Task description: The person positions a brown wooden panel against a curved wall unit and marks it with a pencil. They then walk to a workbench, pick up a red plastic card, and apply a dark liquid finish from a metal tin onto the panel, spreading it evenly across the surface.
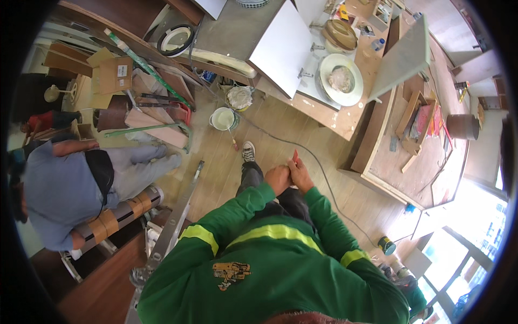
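In front of my waist both hands are close together and touching. My right hand (301, 175) is closed, and a small flat red piece (295, 156) sticks up from its fingers; its kind is too small to tell. Pressed against it, my left hand (277, 180) has its fingers curled, and what they may hold is hidden. Beyond my forward shoe on the wooden floor stands a white bucket (222, 119). A brush-like tool (234, 141) leans at its edge. Just past it is a container of white paste (239, 98).
A dark cable (302, 144) crosses the floor ahead. The cabinet (324, 110) has its white doors (280, 51) standing open, with a bowl of white paste (324, 81) on it. At left, a person in a blue shirt (59, 178) sits by boards; a long metal level-like bar (175, 227) lies nearer.
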Demonstrator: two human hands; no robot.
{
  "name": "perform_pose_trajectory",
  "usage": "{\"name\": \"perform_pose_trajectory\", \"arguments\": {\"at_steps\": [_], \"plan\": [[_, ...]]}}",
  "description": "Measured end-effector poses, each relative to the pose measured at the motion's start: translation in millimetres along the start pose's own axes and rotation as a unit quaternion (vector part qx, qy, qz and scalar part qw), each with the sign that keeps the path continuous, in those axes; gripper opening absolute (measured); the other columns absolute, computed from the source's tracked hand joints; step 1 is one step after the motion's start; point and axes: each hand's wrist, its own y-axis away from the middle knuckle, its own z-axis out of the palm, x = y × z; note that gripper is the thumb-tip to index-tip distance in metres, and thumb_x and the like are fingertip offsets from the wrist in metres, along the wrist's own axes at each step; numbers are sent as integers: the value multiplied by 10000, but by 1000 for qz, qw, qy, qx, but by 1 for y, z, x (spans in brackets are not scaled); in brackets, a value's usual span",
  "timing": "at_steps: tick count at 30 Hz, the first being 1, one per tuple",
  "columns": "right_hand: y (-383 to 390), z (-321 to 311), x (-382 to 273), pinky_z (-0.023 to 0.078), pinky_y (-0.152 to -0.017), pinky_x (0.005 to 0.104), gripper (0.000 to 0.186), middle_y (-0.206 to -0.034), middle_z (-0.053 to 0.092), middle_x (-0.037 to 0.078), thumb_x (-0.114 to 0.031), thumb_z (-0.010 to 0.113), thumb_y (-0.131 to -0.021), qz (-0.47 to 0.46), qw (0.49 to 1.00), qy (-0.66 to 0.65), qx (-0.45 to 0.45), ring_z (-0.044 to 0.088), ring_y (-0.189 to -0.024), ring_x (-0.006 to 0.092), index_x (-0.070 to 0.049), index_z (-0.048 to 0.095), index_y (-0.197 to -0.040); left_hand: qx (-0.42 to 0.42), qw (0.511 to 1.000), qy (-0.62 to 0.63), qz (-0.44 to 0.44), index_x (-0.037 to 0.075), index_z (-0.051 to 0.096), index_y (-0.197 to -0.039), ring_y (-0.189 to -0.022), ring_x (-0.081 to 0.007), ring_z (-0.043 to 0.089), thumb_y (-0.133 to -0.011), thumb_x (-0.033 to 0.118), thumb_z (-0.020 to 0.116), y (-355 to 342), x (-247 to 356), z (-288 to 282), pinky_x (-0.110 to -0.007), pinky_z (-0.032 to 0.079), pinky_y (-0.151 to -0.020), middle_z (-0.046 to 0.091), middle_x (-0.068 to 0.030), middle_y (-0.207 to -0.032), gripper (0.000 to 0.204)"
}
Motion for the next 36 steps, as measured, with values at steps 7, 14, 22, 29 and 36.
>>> {"name": "perform_pose_trajectory", "arguments": {"at_steps": [7,14,22,29,36], "plan": [[-51,13,93,618,-732,462,405,-1083,720,117,-375,625,-1063,160,941,-279,109,728,-998,282,-42,608,-1295,-147,957,247,-41,30,678,-1290,-953,-303,741,-943,401,782,-90,-183,31,-438,590,-837,758,-152,-1108,519],[-14,3,153,656,-823,491,480,-1193,697,96,-462,637,-1059,195,927,-277,160,725,-1067,279,-56,598,-1313,195,475,764,-391,100,452,-1540,-1093,-250,647,-930,518,808,-293,-482,91,-465,623,-936,575,-169,-1301,821],[7,-15,166,661,-799,489,511,-1283,642,122,-492,611,-1068,199,912,-243,265,708,-1108,301,-65,567,-1345,258,374,827,-332,231,362,-1629,-1551,-371,265,-1050,497,643,-434,-568,93,-664,251,-1258,223,-55,-1734,696],[-4,-2,148,663,-704,368,448,-1135,682,89,-395,678,-1054,139,919,-244,276,719,-958,217,-19,608,-1286,317,666,556,-383,127,670,-1233,-1039,-290,666,-1006,270,615,-388,-522,62,-505,569,-906,671,-97,-1232,274],[-12,-15,49,521,-743,273,397,-1023,698,22,-351,681,-1053,-10,976,-61,209,627,-873,87,-1,684,-1241,283,764,552,-177,9,687,-1040,-919,-256,688,-914,94,639,-235,-407,10,-395,580,-839,715,-126,-1043,160]]}}
